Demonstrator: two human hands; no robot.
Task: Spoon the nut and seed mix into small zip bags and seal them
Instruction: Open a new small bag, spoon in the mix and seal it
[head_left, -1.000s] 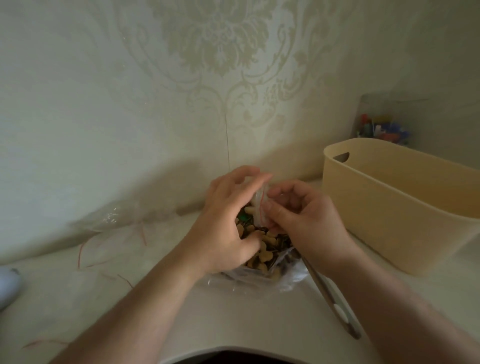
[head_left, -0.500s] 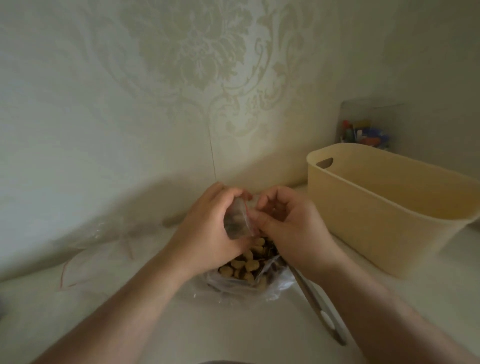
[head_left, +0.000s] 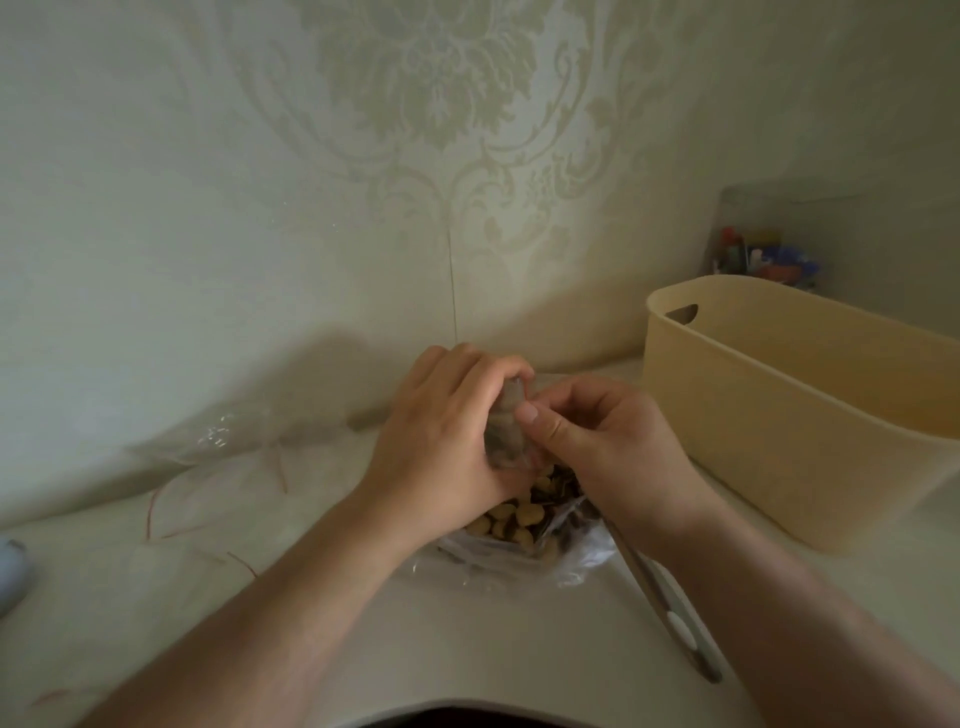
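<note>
Down at the near edge, both forearms reach in over the pale table (head_left: 322, 623), and just right of the right wrist a spoon handle (head_left: 670, 618) lies flat, running out from under that forearm toward the near edge; its bowl end is hidden. Directly under the fingers sits the big clear bag (head_left: 524, 551) of nut and seed mix (head_left: 519, 514), crumpled and open-topped, cashew-coloured pieces and darker bits showing below both palms. Up at the fingers now: the left hand (head_left: 447, 447) is curled round a small zip bag (head_left: 506, 426), fingers wrapped over its top and thumb tucked in below, and the right hand (head_left: 608, 447) comes in from the other side, thumb pressed flat on the bag's face with the other fingers curled behind. The two hands touch across the little bag, which stands upright above the big one; whether its strip is closed I cannot tell, it is too blurred. Left of the left hand's fingers, well apart, empty clear bags (head_left: 218, 467) with thin red strips lie loose on the table. Right of the right hand's fingers stands a beige tub (head_left: 779, 415) with a handle slot, near but not touching. Beyond it, a clear box (head_left: 763, 254) of small coloured things stands against the patterned wall (head_left: 415, 156).
</note>
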